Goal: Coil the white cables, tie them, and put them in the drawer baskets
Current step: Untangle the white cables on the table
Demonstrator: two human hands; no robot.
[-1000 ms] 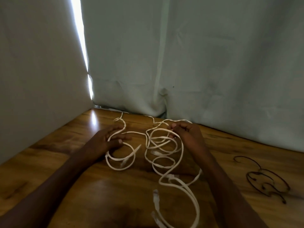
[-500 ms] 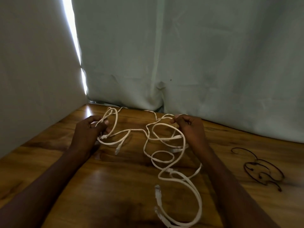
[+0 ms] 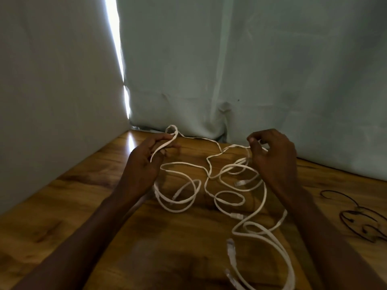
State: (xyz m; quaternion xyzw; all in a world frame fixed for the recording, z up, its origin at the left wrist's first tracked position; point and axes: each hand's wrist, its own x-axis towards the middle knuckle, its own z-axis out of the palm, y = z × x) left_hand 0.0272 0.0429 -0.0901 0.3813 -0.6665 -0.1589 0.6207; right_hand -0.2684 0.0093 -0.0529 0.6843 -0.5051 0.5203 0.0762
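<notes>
Several white flat cables (image 3: pixel 228 200) lie tangled in loose loops on the wooden table (image 3: pixel 62 206), with plug ends near the front edge. My left hand (image 3: pixel 146 162) is raised above the table, pinching a folded bend of white cable whose loop sticks up past the fingers. My right hand (image 3: pixel 274 155) is lifted at the right of the tangle, thumb and fingers pinched on another strand. A thin stretch of cable runs between the two hands. No drawer baskets are in sight.
A pale curtain (image 3: pixel 251 70) hangs along the table's back and left sides, with a bright gap of light in the corner. Thin black wire ties (image 3: pixel 360 218) lie on the table at the right.
Both hands have risen off the table with cable in them and moved apart. The left loop that lay flat now hangs partly from my left hand.
</notes>
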